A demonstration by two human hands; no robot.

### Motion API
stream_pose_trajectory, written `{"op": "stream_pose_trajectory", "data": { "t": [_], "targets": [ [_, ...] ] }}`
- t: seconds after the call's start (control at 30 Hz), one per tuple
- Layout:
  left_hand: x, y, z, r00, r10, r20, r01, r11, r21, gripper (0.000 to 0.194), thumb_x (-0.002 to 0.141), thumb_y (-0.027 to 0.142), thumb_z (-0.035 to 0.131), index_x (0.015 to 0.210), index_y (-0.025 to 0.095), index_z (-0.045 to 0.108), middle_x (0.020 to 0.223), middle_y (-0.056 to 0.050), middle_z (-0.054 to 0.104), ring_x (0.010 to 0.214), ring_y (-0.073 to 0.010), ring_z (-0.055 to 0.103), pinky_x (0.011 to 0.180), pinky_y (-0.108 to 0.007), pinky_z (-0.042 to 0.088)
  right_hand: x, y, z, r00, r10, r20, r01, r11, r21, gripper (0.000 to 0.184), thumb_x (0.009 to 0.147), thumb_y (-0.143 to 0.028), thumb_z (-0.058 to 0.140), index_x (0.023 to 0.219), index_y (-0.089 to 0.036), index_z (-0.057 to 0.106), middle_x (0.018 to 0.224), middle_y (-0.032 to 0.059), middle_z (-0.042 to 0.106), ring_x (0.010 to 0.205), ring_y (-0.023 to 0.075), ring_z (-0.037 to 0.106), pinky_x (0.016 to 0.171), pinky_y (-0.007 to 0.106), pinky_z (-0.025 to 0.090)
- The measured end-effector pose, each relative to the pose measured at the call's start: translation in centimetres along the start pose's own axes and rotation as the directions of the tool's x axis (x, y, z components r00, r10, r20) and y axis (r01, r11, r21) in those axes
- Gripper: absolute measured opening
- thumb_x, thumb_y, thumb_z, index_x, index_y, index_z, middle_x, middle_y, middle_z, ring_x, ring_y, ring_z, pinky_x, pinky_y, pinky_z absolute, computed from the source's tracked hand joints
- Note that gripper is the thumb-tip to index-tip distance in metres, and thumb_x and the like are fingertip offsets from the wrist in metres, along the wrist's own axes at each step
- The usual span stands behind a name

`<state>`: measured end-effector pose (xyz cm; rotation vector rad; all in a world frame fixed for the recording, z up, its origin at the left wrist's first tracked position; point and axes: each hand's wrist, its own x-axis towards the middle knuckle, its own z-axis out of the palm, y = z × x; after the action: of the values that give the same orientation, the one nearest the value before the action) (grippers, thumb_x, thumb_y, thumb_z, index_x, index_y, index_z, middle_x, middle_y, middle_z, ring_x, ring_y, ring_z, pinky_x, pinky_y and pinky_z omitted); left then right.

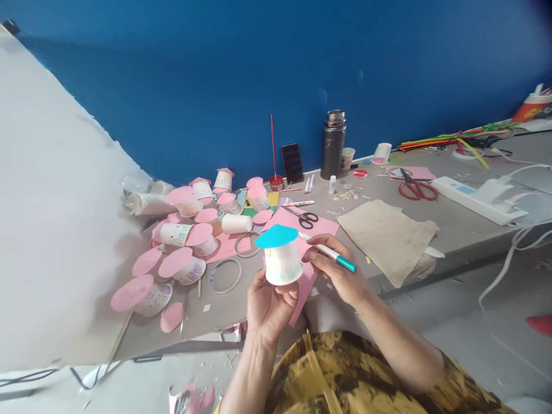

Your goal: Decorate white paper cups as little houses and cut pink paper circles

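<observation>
My left hand [271, 307] is closed round the lower part of a white paper cup [283, 265], held upside down above the table's front edge. On top of the cup sits a blue paper cone [277, 235] like a roof, and faint green marks show on the cup's side. In my right hand [334, 265] is a white marker [328, 251] with a teal end; its other end points at the cup's right side. Whether its tip touches the cup I cannot tell. Pink paper [307, 282] lies on the table behind and below the cup.
Several cups with pink paper tops [183, 265] crowd the left side. Black-handled scissors [308, 219], tape rings [225, 276] and a dark flask [333, 144] stand or lie further back. To the right are a beige cloth [388, 236], red scissors [417, 188] and a power strip [474, 200].
</observation>
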<state>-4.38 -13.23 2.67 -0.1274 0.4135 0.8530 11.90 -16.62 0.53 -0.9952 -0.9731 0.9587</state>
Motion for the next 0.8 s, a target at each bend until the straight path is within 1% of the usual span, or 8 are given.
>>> {"op": "stream_pose_trajectory", "data": {
  "t": [0.1, 0.2, 0.3, 0.43, 0.5, 0.57, 0.7, 0.8],
  "targets": [
    [0.0, 0.4, -0.1, 1.0, -0.018, -0.017, 0.018, 0.999, 0.031, 0.011, 0.082, 0.011, 0.054, 0.089, 0.018, 0.06, 0.075, -0.006, 0.068, 0.056, -0.0109, 0.06, 0.042, -0.014, 0.041, 0.2, 0.2, 0.6, 0.99, 0.133, 0.05, -0.139, 0.977, 0.164, 0.031, 0.083, -0.04, 0.076, 0.102, -0.021, 0.063, 0.077, 0.0008, 0.072, 0.054, 0.01, 0.052, 0.047, 0.021, 0.038],
    [0.0, 0.5, -0.2, 1.0, 0.015, -0.017, -0.013, 0.995, 0.097, 0.009, 0.083, 0.012, 0.054, 0.087, 0.017, 0.061, 0.075, -0.006, 0.069, 0.057, -0.0117, 0.06, 0.043, -0.015, 0.041, 0.4, 0.5, 1.1, 0.99, 0.138, 0.032, -0.141, 0.975, 0.171, 0.029, 0.081, -0.038, 0.077, 0.099, -0.021, 0.063, 0.075, -0.0004, 0.071, 0.054, 0.0096, 0.052, 0.047, 0.021, 0.038],
    [-0.1, 0.3, -0.1, 0.986, 0.163, 0.042, -0.168, 0.97, 0.173, 0.009, 0.083, 0.012, 0.057, 0.086, 0.017, 0.064, 0.081, -0.006, 0.071, 0.066, -0.014, 0.064, 0.05, -0.019, 0.048, 0.6, 0.8, 0.8, 0.994, 0.11, 0.014, -0.11, 0.991, 0.076, 0.031, 0.083, -0.04, 0.075, 0.103, -0.02, 0.063, 0.079, 0.0009, 0.072, 0.056, 0.0107, 0.054, 0.048, 0.022, 0.041],
    [-0.2, 0.7, -0.1, 0.893, 0.434, 0.118, -0.45, 0.852, 0.269, 0.001, 0.082, 0.015, 0.068, 0.082, 0.016, 0.068, 0.085, -0.005, 0.072, 0.072, -0.0148, 0.065, 0.066, -0.028, 0.057, 1.8, 0.0, -1.6, 0.993, -0.089, -0.078, 0.066, 0.964, -0.257, 0.03, 0.094, -0.043, 0.061, 0.116, -0.022, 0.063, 0.091, 0.0051, 0.075, 0.066, 0.0155, 0.061, 0.054, 0.025, 0.049],
    [-0.3, 1.3, -0.2, 0.854, 0.511, 0.092, -0.512, 0.8, 0.311, 0.004, 0.08, 0.017, 0.072, 0.08, 0.014, 0.069, 0.086, -0.006, 0.073, 0.075, -0.0157, 0.066, 0.068, -0.03, 0.058, 2.9, -1.1, -3.5, 0.968, -0.247, -0.042, 0.191, 0.834, -0.518, 0.028, 0.097, -0.033, 0.054, 0.122, -0.023, 0.062, 0.101, 0.0075, 0.075, 0.074, 0.0175, 0.066, 0.067, 0.029, 0.054],
    [-0.2, 2.0, -0.3, 0.841, 0.54, 0.031, -0.52, 0.791, 0.322, 0.004, 0.08, 0.017, 0.072, 0.082, 0.014, 0.071, 0.088, -0.008, 0.074, 0.076, -0.0171, 0.067, 0.064, -0.03, 0.058, 4.2, -2.4, -5.6, 0.948, -0.309, 0.082, 0.261, 0.601, -0.756, 0.036, 0.094, -0.021, 0.051, 0.129, -0.023, 0.061, 0.113, 0.0093, 0.074, 0.088, 0.0203, 0.07, 0.08, 0.033, 0.054],
    [0.4, 3.2, -0.2, 0.83, 0.553, -0.081, -0.504, 0.803, 0.316, 0.008, 0.081, 0.013, 0.065, 0.086, 0.013, 0.071, 0.089, -0.007, 0.074, 0.07, -0.0165, 0.066, 0.057, -0.029, 0.057, 7.6, -4.5, -10.4, 0.988, -0.072, 0.138, 0.144, 0.081, -0.986, 0.047, 0.092, -0.011, 0.048, 0.137, -0.021, 0.059, 0.123, 0.0118, 0.07, 0.106, 0.0244, 0.069, 0.088, 0.034, 0.051],
    [1.1, 3.3, 0.1, 0.826, 0.538, -0.166, -0.469, 0.821, 0.326, 0.01, 0.083, 0.013, 0.061, 0.085, 0.014, 0.071, 0.086, -0.007, 0.073, 0.067, -0.0172, 0.065, 0.053, -0.03, 0.056, 10.7, -5.2, -13.9, 0.996, 0.067, 0.057, 0.063, -0.091, -0.994, 0.043, 0.096, -0.009, 0.048, 0.134, -0.02, 0.063, 0.119, 0.012, 0.071, 0.106, 0.0241, 0.07, 0.086, 0.031, 0.05]
  ]
}}
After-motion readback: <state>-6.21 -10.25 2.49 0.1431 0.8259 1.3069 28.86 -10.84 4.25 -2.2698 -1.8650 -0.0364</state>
